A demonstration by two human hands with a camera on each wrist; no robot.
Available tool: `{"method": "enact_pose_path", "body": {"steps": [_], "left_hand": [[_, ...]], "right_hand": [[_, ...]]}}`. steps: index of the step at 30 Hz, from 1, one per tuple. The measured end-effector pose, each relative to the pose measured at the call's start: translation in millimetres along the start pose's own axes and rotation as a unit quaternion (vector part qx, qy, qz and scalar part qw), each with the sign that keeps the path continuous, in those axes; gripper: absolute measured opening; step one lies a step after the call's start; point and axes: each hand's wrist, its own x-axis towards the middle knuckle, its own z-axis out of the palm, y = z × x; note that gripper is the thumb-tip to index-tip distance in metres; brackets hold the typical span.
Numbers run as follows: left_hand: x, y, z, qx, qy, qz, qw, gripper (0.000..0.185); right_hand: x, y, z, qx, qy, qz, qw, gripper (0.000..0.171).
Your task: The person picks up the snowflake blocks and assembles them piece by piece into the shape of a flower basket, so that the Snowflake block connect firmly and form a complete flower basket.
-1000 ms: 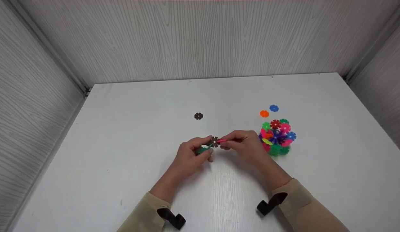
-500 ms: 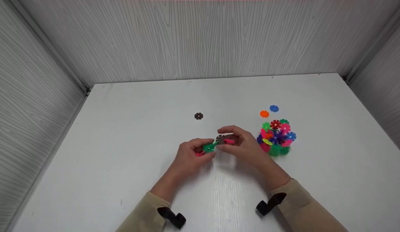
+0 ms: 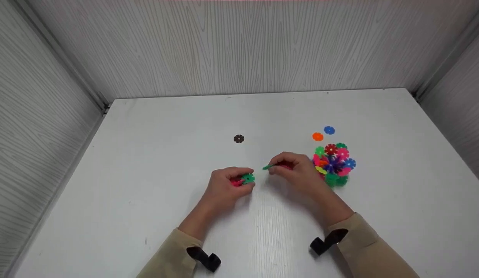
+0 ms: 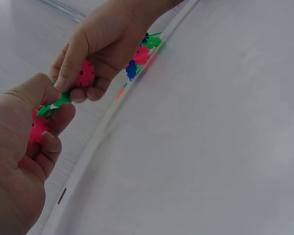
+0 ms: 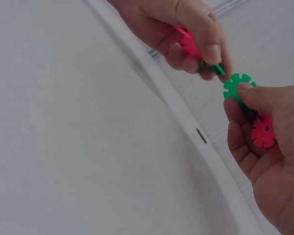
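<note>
Over the middle of the table, my left hand (image 3: 225, 190) holds joined snowflake discs, a green disc (image 3: 248, 178) and a pink disc (image 3: 236, 182), between thumb and fingers. To its right, my right hand (image 3: 300, 173) pinches a second green disc (image 5: 239, 86) by its edge. In the right wrist view that disc joins a dark disc (image 5: 250, 115), and a notched pink disc (image 5: 263, 132) sits by the curled fingers. The two held groups stand a short gap apart in the head view. Part of each lies hidden in the fingers.
Just right of my right hand sits a multicoloured cluster of joined discs (image 3: 333, 165). Behind it lie a loose orange disc (image 3: 317, 136) and a blue disc (image 3: 329, 130). A dark brown disc (image 3: 239, 138) rests farther back on the white table (image 3: 166, 154).
The brown disc between my hands has gone into my right hand with the pink one, and my right fingers now pinch a green disc. The hands have drawn slightly apart.
</note>
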Motion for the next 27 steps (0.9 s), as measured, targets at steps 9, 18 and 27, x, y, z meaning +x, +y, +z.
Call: {"method": "enact_pose_path", "body": {"steps": [9,18,27], "left_hand": [[2.5,2.0,2.4,-0.007,-0.001,0.028,0.9996,0.046],[2.7,0.3,6.1,0.002,0.016,0.058,0.9982,0.045],[2.1,2.1,7.2,0.020,0.012,0.074,0.9970,0.046]], "right_hand": [[-0.4,-4.6,7.9,0.020,-0.002,0.005,1.000,0.013],[-0.8,-3.4,13.7,0.014,0.009,0.016,1.000,0.012],[-1.5,-6.2,14.9,0.017,0.023,0.002,1.000,0.018]]}}
